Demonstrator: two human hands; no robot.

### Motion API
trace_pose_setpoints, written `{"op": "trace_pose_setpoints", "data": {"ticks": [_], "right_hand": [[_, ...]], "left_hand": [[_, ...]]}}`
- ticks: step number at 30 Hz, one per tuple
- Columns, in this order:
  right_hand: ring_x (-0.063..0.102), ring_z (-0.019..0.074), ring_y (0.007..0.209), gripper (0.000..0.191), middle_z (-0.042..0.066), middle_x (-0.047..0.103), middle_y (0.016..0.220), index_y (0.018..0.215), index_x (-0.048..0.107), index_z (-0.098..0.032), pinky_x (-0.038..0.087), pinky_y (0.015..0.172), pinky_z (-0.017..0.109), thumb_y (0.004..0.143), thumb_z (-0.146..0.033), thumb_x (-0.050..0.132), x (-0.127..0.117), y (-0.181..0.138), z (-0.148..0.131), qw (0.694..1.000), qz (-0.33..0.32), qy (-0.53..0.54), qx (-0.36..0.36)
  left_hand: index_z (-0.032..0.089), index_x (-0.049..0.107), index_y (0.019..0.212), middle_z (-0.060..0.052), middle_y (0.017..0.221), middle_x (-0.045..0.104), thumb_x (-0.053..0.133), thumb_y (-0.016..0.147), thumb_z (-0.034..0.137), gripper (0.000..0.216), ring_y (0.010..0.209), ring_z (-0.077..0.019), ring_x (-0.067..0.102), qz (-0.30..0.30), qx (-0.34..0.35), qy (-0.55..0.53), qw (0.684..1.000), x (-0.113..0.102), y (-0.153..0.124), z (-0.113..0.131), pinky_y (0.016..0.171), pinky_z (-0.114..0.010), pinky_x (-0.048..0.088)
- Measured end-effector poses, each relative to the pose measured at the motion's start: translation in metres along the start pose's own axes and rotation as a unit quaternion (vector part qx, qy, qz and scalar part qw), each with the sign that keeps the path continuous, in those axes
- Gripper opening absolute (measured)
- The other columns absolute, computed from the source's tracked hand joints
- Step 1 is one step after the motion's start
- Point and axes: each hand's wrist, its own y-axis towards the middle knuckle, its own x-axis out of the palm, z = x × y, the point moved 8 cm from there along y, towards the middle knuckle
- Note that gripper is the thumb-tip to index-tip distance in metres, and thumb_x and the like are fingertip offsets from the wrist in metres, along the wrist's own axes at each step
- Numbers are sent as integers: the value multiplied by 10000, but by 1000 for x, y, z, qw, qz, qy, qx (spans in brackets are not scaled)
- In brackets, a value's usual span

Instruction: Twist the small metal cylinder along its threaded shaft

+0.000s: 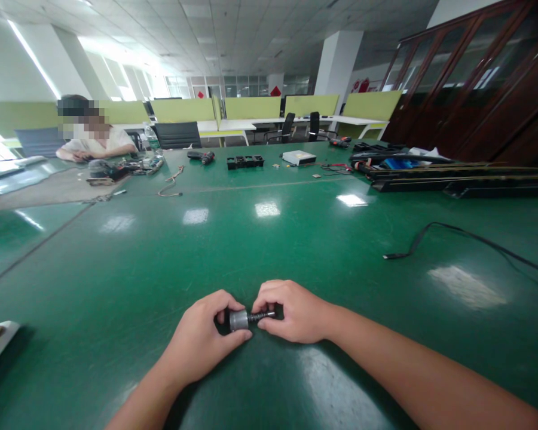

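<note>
In the head view, a short grey metal cylinder (239, 321) with a thin, dark, ridged shaft (260, 316) lies sideways at the near middle of the green table. My left hand (206, 334) grips the cylinder, thumb along its near side and fingers curled round its far side. From the right, my right hand (293, 310) pinches around the ridged shaft with thumb and forefinger. The shaft's bright tip shows between those fingers. The cylinder's left end is partly hidden by my left hand, and I cannot tell the part's exact kind.
A black flat cable (457, 227) lies at the right. Farther back are a power drill (201, 157), a black slotted part (245, 162), a white-silver box (298, 157) and black metal frames (430, 178). Another person (96, 140) sits far left. A white-edged tray (2, 337) enters near left.
</note>
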Motion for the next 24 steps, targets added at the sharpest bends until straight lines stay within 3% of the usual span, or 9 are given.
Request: {"op": "trace_pose_setpoints", "data": {"ticks": [7,24], "right_hand": [[540,121,672,132,-19,582,708,811,679,-164,404,644,232,707,-195,753,0,1,0,1000,9,0,-4],[538,119,644,102,-29,581,685,786,651,-176,398,647,246,719,-202,723,0,-1,5,1000,13,-26,6]], "left_hand": [[222,636,872,27,801,640,745,715,254,194,743,-173,566,0,4,-6,1000,0,1,0,670,-261,390],[224,640,875,21,815,647,749,718,265,195,748,-176,568,-4,4,-2,1000,0,1,0,676,-267,399]]}}
